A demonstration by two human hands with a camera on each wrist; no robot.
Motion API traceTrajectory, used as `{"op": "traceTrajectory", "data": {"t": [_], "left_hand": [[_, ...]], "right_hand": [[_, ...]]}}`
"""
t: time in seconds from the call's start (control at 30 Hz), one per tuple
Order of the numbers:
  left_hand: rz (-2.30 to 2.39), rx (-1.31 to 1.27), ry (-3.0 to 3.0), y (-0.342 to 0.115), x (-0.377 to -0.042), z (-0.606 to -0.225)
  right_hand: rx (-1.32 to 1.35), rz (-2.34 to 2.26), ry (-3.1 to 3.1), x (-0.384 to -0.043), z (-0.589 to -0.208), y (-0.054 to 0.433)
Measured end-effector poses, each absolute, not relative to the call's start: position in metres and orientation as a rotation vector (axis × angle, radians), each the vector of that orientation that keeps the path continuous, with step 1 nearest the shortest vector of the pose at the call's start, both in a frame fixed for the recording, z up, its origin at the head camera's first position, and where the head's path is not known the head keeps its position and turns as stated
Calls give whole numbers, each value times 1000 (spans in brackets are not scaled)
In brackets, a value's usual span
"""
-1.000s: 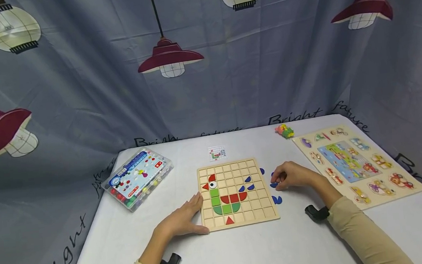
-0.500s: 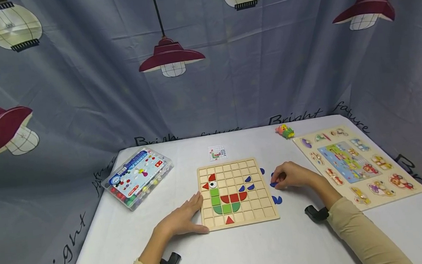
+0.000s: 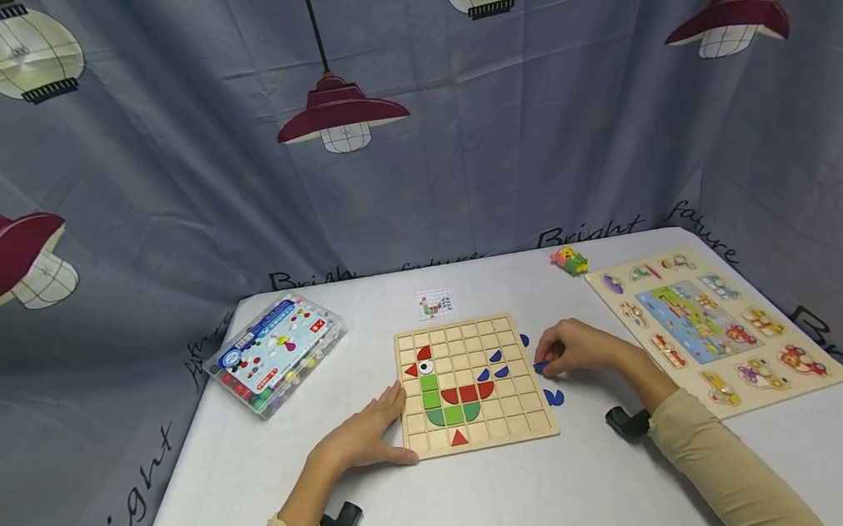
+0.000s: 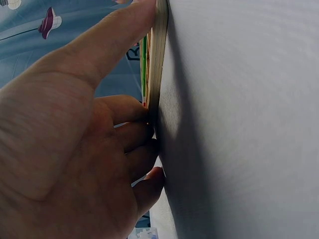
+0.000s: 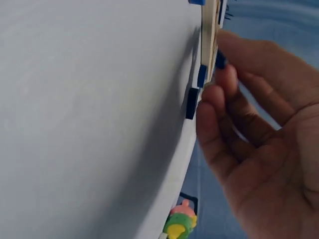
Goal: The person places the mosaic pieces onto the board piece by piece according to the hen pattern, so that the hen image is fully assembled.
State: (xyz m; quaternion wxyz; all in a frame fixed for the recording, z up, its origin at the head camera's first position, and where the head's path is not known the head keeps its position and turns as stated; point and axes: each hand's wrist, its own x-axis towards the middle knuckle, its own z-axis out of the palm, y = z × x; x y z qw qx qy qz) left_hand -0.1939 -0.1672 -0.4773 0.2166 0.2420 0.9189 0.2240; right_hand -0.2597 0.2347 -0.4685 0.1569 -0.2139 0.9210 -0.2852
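A wooden grid board (image 3: 511, 426) lies mid-table, with red, green and blue pieces and a round eye piece set in it as a bird figure. My left hand (image 3: 365, 435) rests at its left edge, fingers extended and thumb along the near corner; the left wrist view shows the fingertips against the board's side (image 4: 159, 59). Off the board's right edge, my right hand (image 3: 575, 346) pinches a small blue piece (image 5: 221, 59) between thumb and forefinger. Other blue pieces (image 3: 554, 398) lie on the table near that hand, one blue piece (image 5: 192, 103) just below its fingers.
A picture card (image 3: 434, 304) lies behind the board. To the left is a clear plastic case (image 3: 275, 355) of colored beads. A large wooden picture puzzle (image 3: 771, 383) lies at the right, with a small colorful toy (image 3: 568, 261) by its far corner.
My right hand has lifted slightly and shifted left toward the board with the blue piece in its fingers. The left hand stays in place.
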Motion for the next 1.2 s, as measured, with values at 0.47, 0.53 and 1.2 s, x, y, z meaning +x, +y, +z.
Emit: {"op": "traceTrajectory", "data": {"t": [0.47, 0.53, 1.2], "left_hand": [[593, 695, 2556, -167, -196, -475], [592, 696, 2558, -168, -196, -474], [594, 682, 2552, -167, -194, -478]], "right_hand": [[-816, -757, 2527, -250, -449, 187], [-817, -727, 2520, -250, -448, 181], [-666, -620, 2521, -251, -456, 161]]}}
